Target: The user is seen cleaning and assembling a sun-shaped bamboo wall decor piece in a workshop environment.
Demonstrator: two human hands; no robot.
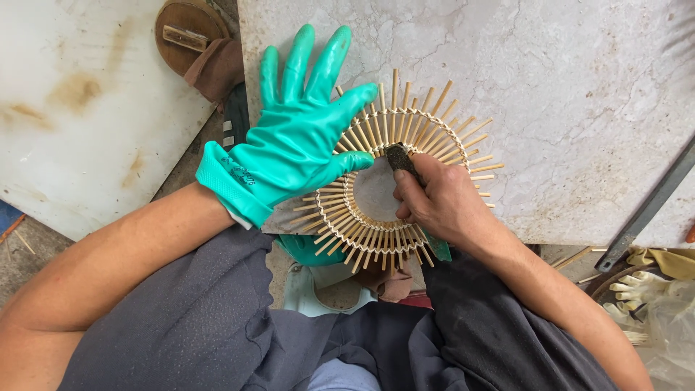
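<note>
The woven bamboo ring (391,181), a round frame with thin sticks radiating outward like sun rays, lies flat on the near edge of a pale marble slab (579,94), its 6 o'clock side overhanging the person's lap. The left hand (293,137), in a teal rubber glove, is spread flat with fingers apart and presses down on the ring's 9 to 11 o'clock sector, pinning it to the slab. The bare right hand (441,203) comes in from 4 o'clock with its fingers closed tight around a dark, rough sanding block (398,156), whose tip rests on the inner band of the ring at about 1 o'clock. To judge from this, the step in hand is rubbing down the inner weave, and the next stroke seems to call for steady downward hold from the gloved palm while the block follows the curve of the band without catching the thin rays. Most of the block is buried in the fist, so its full shape cannot be made out. The sticks under the glove are hidden. At 4 o'clock a pile of pale gloves (637,289) is cut off by the frame edge, and a round wooden object (184,32) at 11 o'clock is hard to identify.
</note>
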